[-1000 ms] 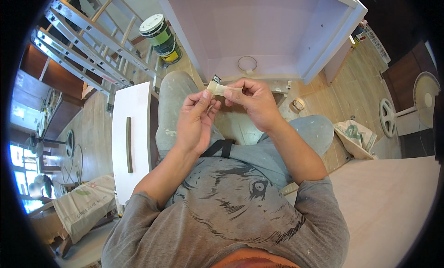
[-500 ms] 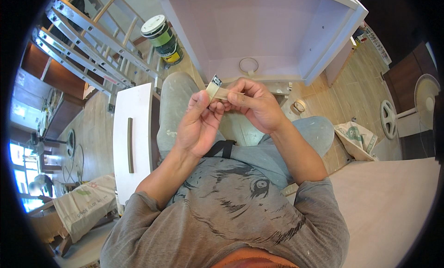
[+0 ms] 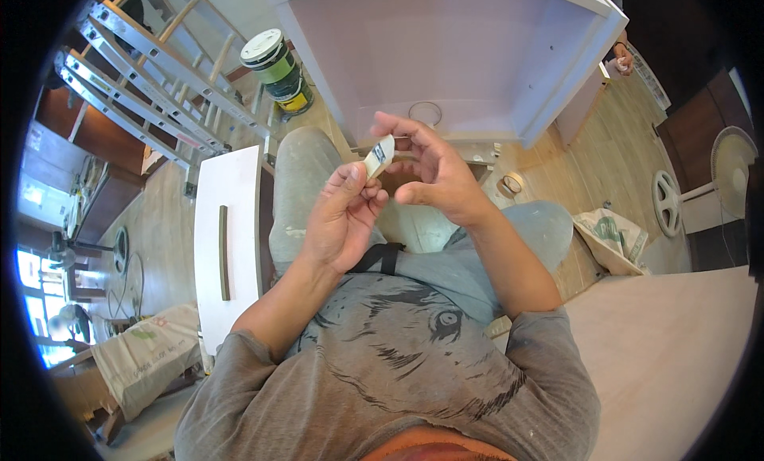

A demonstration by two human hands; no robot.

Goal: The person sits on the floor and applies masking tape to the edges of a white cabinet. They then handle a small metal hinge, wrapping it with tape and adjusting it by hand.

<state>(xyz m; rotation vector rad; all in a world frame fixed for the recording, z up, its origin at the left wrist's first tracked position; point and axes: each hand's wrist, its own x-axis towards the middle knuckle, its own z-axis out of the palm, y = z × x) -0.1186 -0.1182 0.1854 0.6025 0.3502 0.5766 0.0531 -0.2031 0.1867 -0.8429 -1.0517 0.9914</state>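
Note:
Between the thumb and fingers of my left hand point(image 3: 342, 218) is a small flat piece wrapped in masking tape point(image 3: 380, 156), with a dark patterned patch on its face. It points up and to the right, above my lap. What lies under the tape I cannot make out. My right hand point(image 3: 446, 186) curves around the far side of the piece, its thumb and fingers apart and nothing visible in its grasp. On the floor past my right knee lies a roll of masking tape point(image 3: 512, 182).
An open white cabinet carcass point(image 3: 446, 55) stands ahead. A white drawer point(image 3: 239, 246) with a bar handle sits left, with a paint bucket point(image 3: 278, 71) and ladders point(image 3: 159, 87) beyond. To the right are a sack point(image 3: 609, 236), a fan point(image 3: 730, 166) and another person's hand point(image 3: 623, 60).
My right hand has let go of the tape strip it was pinching and opened. The taped piece has turned in my left hand, showing its patterned patch. Another person's hand has appeared at the upper right.

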